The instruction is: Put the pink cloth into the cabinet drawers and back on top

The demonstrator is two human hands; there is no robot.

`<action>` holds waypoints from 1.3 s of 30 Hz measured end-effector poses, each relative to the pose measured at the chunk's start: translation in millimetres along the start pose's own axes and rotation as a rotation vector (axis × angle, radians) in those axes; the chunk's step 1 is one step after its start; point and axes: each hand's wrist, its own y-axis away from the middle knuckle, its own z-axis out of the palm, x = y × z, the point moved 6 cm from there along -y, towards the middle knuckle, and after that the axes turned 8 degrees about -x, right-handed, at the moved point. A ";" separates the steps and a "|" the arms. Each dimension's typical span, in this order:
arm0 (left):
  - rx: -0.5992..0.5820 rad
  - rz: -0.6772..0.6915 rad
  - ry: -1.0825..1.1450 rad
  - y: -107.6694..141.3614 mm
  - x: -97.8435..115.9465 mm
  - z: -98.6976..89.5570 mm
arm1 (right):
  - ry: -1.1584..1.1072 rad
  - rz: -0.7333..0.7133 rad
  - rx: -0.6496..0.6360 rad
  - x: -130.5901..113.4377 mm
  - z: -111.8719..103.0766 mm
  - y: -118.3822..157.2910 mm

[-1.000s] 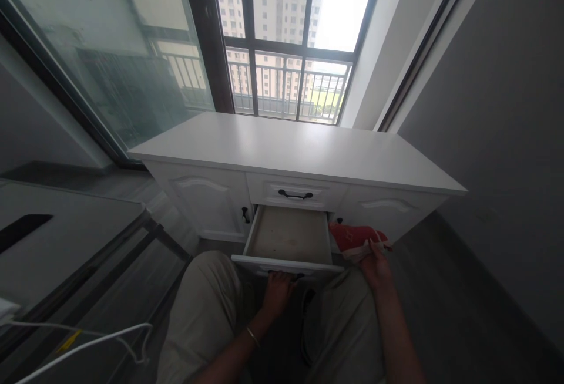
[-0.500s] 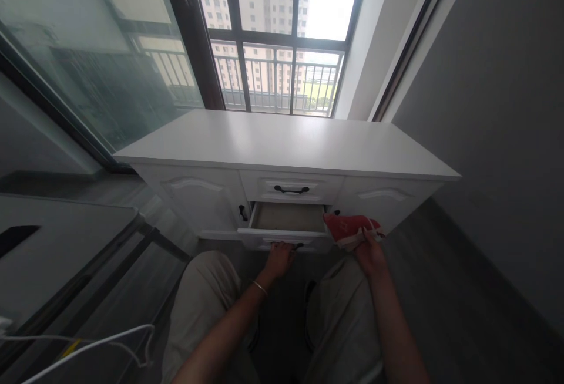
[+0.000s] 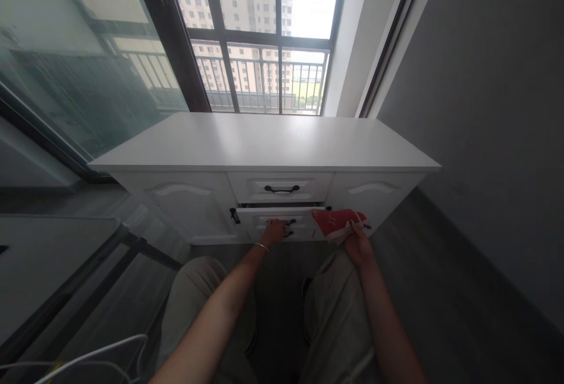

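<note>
My left hand (image 3: 275, 232), with a bangle at the wrist, is at the front of the middle drawer (image 3: 253, 218), its fingers curled over the black drawer handle (image 3: 289, 222). This drawer stands out only slightly, with a thin dark gap along its top. In my right hand (image 3: 359, 246) is a soft red pouch (image 3: 337, 219) with a pale lower edge and a white mark, pinched at its right end. The pouch hangs in front of the right cabinet door (image 3: 374, 196) and hides part of it. What it contains is hidden.
The white cabinet (image 3: 264, 140) stands before a dark-framed window (image 3: 227, 34). An upper drawer (image 3: 282, 189) is flush. At left are a grey-topped table (image 3: 53, 255) and white cable (image 3: 101, 346). My knees flank the drawers; a grey wall (image 3: 484, 108) rises at right.
The middle drawer has slid inward from well open to nearly flush, my left hand moving forward with it. My right hand still holds the pouch. The view has shifted slightly right.
</note>
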 end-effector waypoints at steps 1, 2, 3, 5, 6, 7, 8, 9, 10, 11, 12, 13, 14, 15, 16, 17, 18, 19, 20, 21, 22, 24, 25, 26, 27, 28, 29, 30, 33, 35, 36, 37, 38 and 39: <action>-0.005 -0.007 -0.001 -5.8 -1.2 -3.6 | 0.002 0.007 0.000 0.4 -0.3 0.0; -0.010 -0.013 -0.001 -10.9 -2.3 -7.2 | 0.003 0.012 -0.004 0.9 -0.1 0.0; -0.013 -0.018 -0.002 -15.0 -3.1 -10.6 | 0.005 0.016 -0.013 1.3 0.5 0.0; -0.018 -0.026 -0.002 -20.3 -4.4 -15.9 | 0.015 0.017 -0.045 2.2 3.1 -0.3; -0.019 -0.028 -0.001 -21.5 -4.8 -17.6 | 0.020 0.013 -0.058 2.4 4.3 -0.4; -0.018 -0.029 0.000 -22.0 -5.2 -18.5 | 0.024 0.009 -0.066 2.5 5.2 -0.5; -0.015 -0.029 0.003 -21.9 -5.5 -18.8 | 0.029 0.007 -0.067 2.6 5.7 -0.7; -0.011 -0.028 0.007 -21.4 -5.9 -18.5 | 0.033 0.007 -0.067 2.8 6.0 -0.7; -0.007 -0.027 0.012 -21.0 -6.2 -17.7 | 0.034 0.009 -0.066 2.9 6.1 -0.7; -0.004 -0.026 0.018 -20.6 -6.6 -16.5 | 0.036 0.016 -0.067 3.1 6.3 -0.6; -0.003 -0.026 0.026 -20.6 -6.9 -15.2 | 0.040 0.025 -0.071 3.3 6.5 -0.4; -0.003 -0.027 0.036 -21.0 -7.1 -14.0 | 0.044 0.033 -0.075 3.3 6.9 -0.1; -0.005 -0.030 0.048 -21.7 -7.2 -13.2 | 0.048 0.037 -0.078 3.0 7.2 0.1; -0.007 -0.035 0.062 -22.7 -7.3 -12.8 | 0.050 0.039 -0.081 2.5 7.6 0.3; -0.009 -0.042 0.077 -23.6 -7.3 -13.1 | 0.051 0.041 -0.085 2.2 8.2 0.3; -0.010 -0.049 0.094 -24.3 -7.2 -14.0 | 0.049 0.046 -0.090 2.2 9.0 0.3; -0.009 -0.056 0.112 -24.5 -7.1 -15.7 | 0.045 0.053 -0.093 2.6 9.8 0.2; -0.008 -0.059 0.132 -23.9 -6.9 -17.9 | 0.042 0.062 -0.093 3.4 10.7 0.0; -0.007 -0.057 0.153 -22.4 -6.7 -20.4 | 0.040 0.071 -0.091 4.4 11.6 -0.2; -0.005 -0.049 0.174 -19.8 -6.6 -23.2 | 0.039 0.078 -0.086 5.6 12.4 -0.5; -0.002 -0.037 0.195 -16.0 -6.7 -26.0 | 0.038 0.082 -0.082 6.7 13.2 -0.8; 0.009 -0.008 0.233 -4.3 -8.3 -31.7 | 0.037 0.087 -0.080 9.0 15.1 -1.4; 0.017 0.003 0.248 3.6 -10.4 -34.7 | 0.038 0.093 -0.083 10.1 15.8 -1.6; 0.026 0.009 0.260 12.7 -13.4 -37.8 | 0.042 0.100 -0.087 11.2 16.4 -2.0; 0.033 0.012 0.272 23.0 -17.3 -41.1 | 0.047 0.106 -0.093 12.0 16.8 -2.5; 0.036 0.014 0.283 34.4 -22.1 -44.8 | 0.050 0.110 -0.097 12.4 16.7 -3.1; 0.035 0.018 0.292 46.8 -27.8 -49.1 | 0.053 0.114 -0.101 12.7 16.4 -4.0; 0.033 0.023 0.305 60.2 -34.2 -54.1 | 0.054 0.120 -0.105 12.9 16.0 -5.1; 0.044 0.011 0.373 105.1 -60.6 -72.0 | 0.051 0.146 -0.102 14.1 14.7 -8.6; 0.079 -0.060 0.410 138.3 -83.5 -82.2 | 0.050 0.151 -0.098 14.9 15.6 -10.0; 0.112 -0.108 0.410 155.6 -94.7 -85.7 | 0.050 0.142 -0.099 15.0 16.7 -10.2; 0.149 -0.167 0.406 173.1 -105.2 -87.3 | 0.051 0.127 -0.101 14.9 18.1 -10.0; 0.194 -0.237 0.398 190.4 -114.3 -87.2 | 0.054 0.108 -0.106 14.8 19.7 -9.5; 0.223 -0.305 0.385 206.6 -120.6 -84.9 | 0.058 0.086 -0.110 14.6 21.2 -8.7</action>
